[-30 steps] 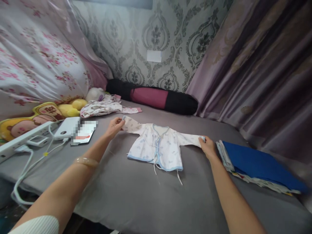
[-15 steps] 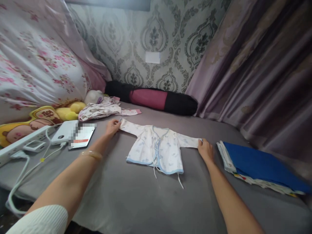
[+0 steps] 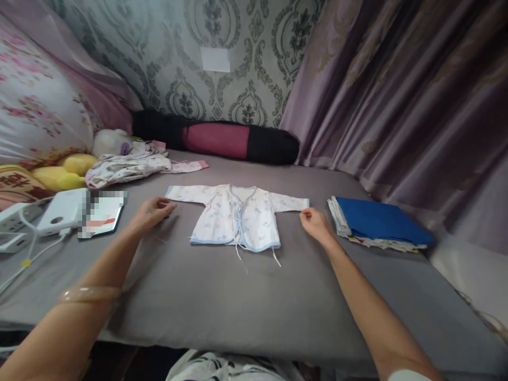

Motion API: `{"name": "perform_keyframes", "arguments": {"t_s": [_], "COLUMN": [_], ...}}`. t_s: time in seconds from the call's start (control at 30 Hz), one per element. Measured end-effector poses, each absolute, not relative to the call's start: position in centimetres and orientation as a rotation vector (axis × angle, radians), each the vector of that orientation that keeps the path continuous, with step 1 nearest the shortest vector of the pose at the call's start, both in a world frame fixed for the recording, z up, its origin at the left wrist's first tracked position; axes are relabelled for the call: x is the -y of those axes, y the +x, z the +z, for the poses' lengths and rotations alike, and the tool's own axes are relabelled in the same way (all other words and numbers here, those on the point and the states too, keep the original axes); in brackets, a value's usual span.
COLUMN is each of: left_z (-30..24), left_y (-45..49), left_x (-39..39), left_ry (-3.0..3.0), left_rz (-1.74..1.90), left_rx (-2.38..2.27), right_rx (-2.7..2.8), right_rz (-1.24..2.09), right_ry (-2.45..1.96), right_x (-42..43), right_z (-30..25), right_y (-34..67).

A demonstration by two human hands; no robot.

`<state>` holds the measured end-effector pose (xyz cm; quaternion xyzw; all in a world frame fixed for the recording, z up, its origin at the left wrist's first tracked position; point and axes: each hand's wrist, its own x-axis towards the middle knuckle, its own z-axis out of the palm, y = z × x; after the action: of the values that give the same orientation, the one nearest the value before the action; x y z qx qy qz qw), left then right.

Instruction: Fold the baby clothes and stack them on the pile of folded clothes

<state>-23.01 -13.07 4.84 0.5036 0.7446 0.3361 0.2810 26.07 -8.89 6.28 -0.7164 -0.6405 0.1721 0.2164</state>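
Observation:
A small white baby shirt with blue trim and loose ties lies flat on the grey bed sheet, both sleeves stretched out sideways. My left hand rests on the sheet just short of the left sleeve cuff, fingers stretched out, holding nothing. My right hand lies just below the right sleeve cuff, fingers loosely curled with nothing in them. A pale bangle sits on my left wrist.
A folded stack with a blue cloth on top lies at the right. At the left are a white power bank, a phone, cables, crumpled printed clothes and yellow plush toys. A black-and-maroon bolster lies by the wall.
Both hands have let go of the sleeve cuffs and drawn back slightly. The shirt now lies spread flat. The view has shifted to the right and down.

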Motion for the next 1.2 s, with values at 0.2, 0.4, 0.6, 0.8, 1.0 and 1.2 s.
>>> {"name": "perform_keyframes", "arguments": {"t_s": [0.2, 0.4, 0.6, 0.8, 1.0, 1.2], "left_z": [6.2, 6.2, 4.9, 5.3, 6.0, 6.8], "left_y": [-18.5, -15.5, -14.2, -15.2, -15.9, -16.8], "left_x": [17.8, 19.6, 19.7, 19.9, 19.7, 20.0], "left_ry": [1.484, 1.768, 2.028, 2.231, 2.233, 2.281], "left_rz": [0.680, 0.588, 0.625, 0.486, 0.368, 0.385], "left_rx": [-1.638, -1.548, -1.756, -1.724, -1.704, -1.610], "right_rx": [2.098, 2.219, 2.301, 2.375, 2.369, 2.463], "right_rz": [1.121, 0.566, 0.384, 0.378, 0.413, 0.715], "right_ry": [-1.644, -1.887, -2.014, -1.939, -1.905, -1.684], "right_x": [14.7, 17.3, 17.9, 17.7, 17.4, 17.4], "right_z": [6.0, 6.3, 6.6, 6.6, 6.3, 8.1], "right_y": [23.3, 19.6, 18.0, 19.0, 19.4, 21.9]}}
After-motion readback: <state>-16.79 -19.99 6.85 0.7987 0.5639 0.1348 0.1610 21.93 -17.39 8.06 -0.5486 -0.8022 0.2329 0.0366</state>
